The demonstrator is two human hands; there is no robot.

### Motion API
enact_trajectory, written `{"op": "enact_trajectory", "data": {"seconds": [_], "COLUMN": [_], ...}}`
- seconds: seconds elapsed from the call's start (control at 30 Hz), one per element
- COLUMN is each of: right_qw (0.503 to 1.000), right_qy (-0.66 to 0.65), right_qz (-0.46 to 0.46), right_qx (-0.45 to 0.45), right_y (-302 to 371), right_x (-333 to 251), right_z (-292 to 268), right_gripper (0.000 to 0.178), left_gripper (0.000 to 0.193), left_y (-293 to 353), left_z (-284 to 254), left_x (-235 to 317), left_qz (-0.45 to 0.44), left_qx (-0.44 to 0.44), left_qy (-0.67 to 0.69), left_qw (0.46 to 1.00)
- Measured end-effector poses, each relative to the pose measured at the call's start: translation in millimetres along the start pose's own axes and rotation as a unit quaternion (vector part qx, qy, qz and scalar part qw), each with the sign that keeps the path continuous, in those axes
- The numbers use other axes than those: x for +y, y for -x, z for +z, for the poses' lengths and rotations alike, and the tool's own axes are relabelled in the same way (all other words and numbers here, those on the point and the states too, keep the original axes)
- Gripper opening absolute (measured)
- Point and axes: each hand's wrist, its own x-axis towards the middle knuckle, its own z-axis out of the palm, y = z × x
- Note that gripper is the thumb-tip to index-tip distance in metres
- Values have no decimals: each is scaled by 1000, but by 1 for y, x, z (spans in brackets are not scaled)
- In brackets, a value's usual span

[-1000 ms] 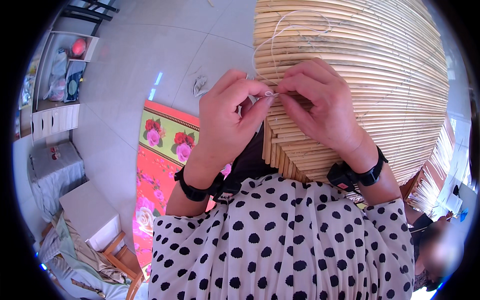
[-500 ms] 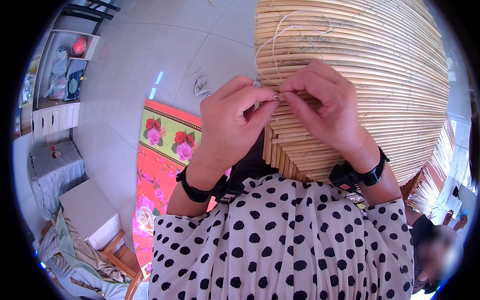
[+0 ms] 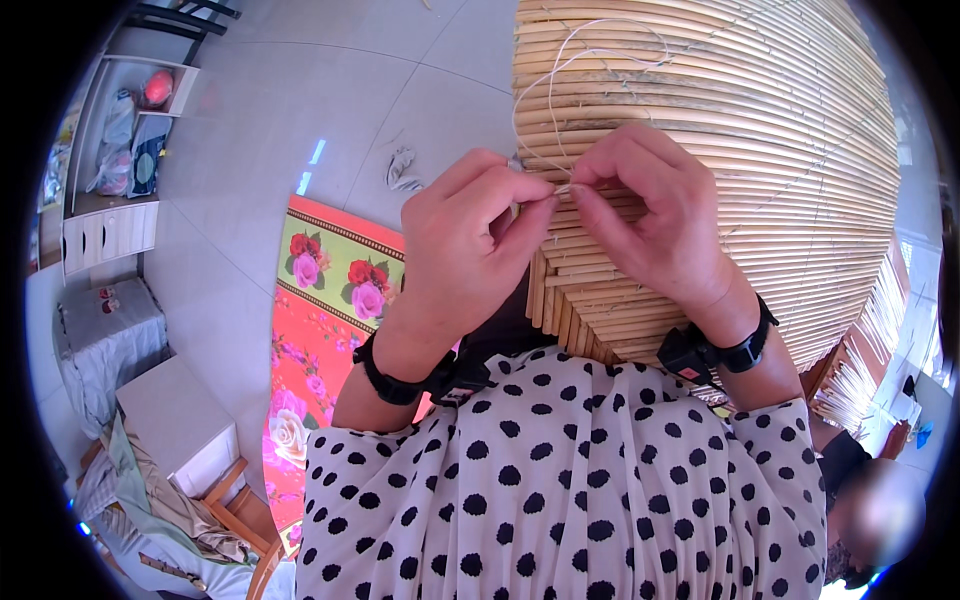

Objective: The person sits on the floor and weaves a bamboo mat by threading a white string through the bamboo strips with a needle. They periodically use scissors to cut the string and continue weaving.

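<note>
We see a thin white string [image 3: 563,189] pinched between two hands just above the frame's centre, a short bit showing between the fingertips. The left hand [image 3: 470,235] closes thumb and forefinger on it from the left; the right hand [image 3: 655,215] grips it the same way from the right, the fingertips almost meeting. From there the string loops upward across a panel of pale sticks [image 3: 770,150], which fills the upper right of the frame, its rows of sticks bound by stitching.

Each wrist wears a black band; on the right one we notice a black box [image 3: 685,352] with a small red mark too tiny to read. Below, at the bottom centre, spreads a white garment [image 3: 560,480] with black dots.

Left of the hands lies a red flowered mat [image 3: 315,345] on the pale tiled floor [image 3: 290,130], with a crumpled grey cloth [image 3: 402,170] just above it. At the upper left we find a shelf unit [image 3: 110,235] holding a red ball-like thing [image 3: 158,87]. Another person [image 3: 848,470] shows at the lower right edge.
</note>
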Motion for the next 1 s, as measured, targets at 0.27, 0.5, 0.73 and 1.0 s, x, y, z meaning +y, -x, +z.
{"op": "enact_trajectory", "data": {"seconds": [0.27,0.5,0.73,1.0], "right_qw": [998,996,1000,996], "right_qy": [51,11,-18,49], "right_qz": [-18,-67,12,-65], "right_qx": [-19,-57,5,-45], "right_y": [0,-2,-2,-1], "right_x": [-1,1,-7,-1], "right_z": [3,-4,4,1], "right_gripper": [15,15,18,12], "left_gripper": [13,14,17,20], "left_y": [7,9,9,10], "left_z": [-1,-5,-4,-3], "left_x": [-5,-3,-8,-7], "left_qz": [1,10,24,25], "left_qx": [-1,0,15,18], "left_qy": [13,15,23,23], "left_qw": [1000,1000,999,999]}}
